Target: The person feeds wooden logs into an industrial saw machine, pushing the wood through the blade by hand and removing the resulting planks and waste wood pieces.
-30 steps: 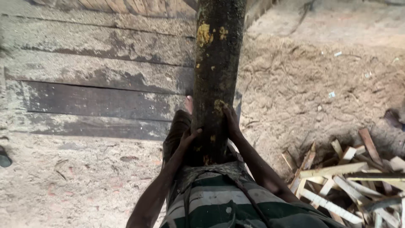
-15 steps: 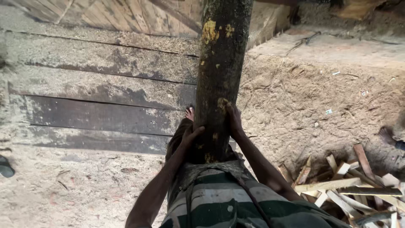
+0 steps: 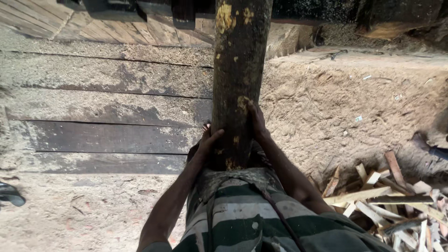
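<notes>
log (image 3: pixel 239 79): thick, dark, rough bark with yellow patches; near end braced against the person's waist, far end running up out of frame
left hand (image 3: pixel 206 142): fingers wrapped part way round the log's left side, just above its near end; gripping the log
right hand (image 3: pixel 255 122): fingers laid flat along the log's right side, a little farther up than the left fingers; pressing on the log, grip not fully visible
long axis: straight away from the fingers, roughly top to bottom in the head view, tilt cannot be told
pointing: far end ahead, over the plank floor (image 3: pixel 102 107), beyond the fingers
risk 1: likely roll or slip sideways out of the fingers; the log is too thick to close round
risk 2: near end could drop; a foot (image 3: pixel 206 127) shows just beyond the left fingers
risk 3: wood scraps (image 3: pixel 387 196) lie right of and below the right fingers; poor footing there, I judge
</notes>
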